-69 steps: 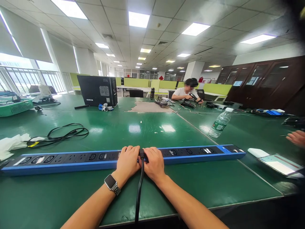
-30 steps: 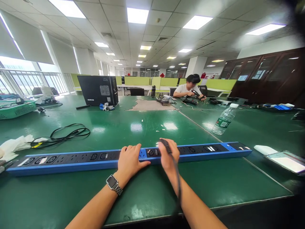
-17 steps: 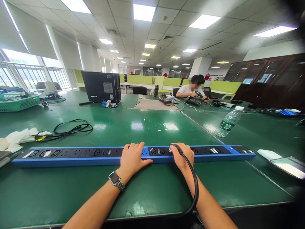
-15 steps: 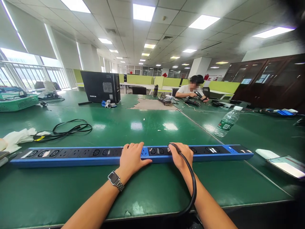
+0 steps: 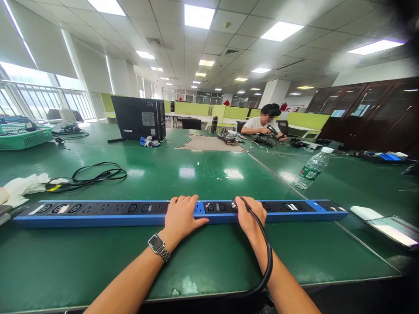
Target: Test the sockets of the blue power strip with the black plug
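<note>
— Hands?
— Left hand flat, fingers spread, on the blue power strip. Right hand clamped around black plug, pressed at strip's middle sockets.

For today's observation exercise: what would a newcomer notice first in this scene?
A long blue power strip lies across the near edge of the green table. The left hand presses flat on it, and the right hand holds a black plug at a socket, its cable looping back over the wrist.
</note>
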The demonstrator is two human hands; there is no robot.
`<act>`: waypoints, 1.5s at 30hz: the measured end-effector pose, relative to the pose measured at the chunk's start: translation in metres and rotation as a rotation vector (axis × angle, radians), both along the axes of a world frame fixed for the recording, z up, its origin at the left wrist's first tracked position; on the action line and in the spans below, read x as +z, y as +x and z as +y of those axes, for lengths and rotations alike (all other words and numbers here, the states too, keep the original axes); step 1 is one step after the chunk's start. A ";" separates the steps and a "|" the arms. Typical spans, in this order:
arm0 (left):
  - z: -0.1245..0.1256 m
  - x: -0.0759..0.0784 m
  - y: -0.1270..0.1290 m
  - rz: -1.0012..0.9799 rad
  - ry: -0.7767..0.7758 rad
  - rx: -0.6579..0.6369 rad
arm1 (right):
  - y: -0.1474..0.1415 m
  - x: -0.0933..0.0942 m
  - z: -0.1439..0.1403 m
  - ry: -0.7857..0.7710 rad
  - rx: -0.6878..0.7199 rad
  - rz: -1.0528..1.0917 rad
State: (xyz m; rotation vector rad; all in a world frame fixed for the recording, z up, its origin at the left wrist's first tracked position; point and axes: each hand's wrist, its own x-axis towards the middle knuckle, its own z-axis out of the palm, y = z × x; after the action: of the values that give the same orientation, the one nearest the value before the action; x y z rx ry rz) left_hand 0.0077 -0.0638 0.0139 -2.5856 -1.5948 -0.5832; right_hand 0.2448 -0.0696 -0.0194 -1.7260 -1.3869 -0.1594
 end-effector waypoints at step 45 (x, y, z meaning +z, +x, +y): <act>-0.001 0.000 -0.001 0.001 0.035 -0.019 | -0.008 -0.004 -0.020 -0.030 0.042 -0.172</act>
State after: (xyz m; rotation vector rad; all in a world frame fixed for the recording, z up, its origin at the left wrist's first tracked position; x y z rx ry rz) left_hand 0.0068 -0.0651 0.0139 -2.5790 -1.5468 -0.6055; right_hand 0.2364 -0.0895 -0.0239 -1.7400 -1.5557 -0.2699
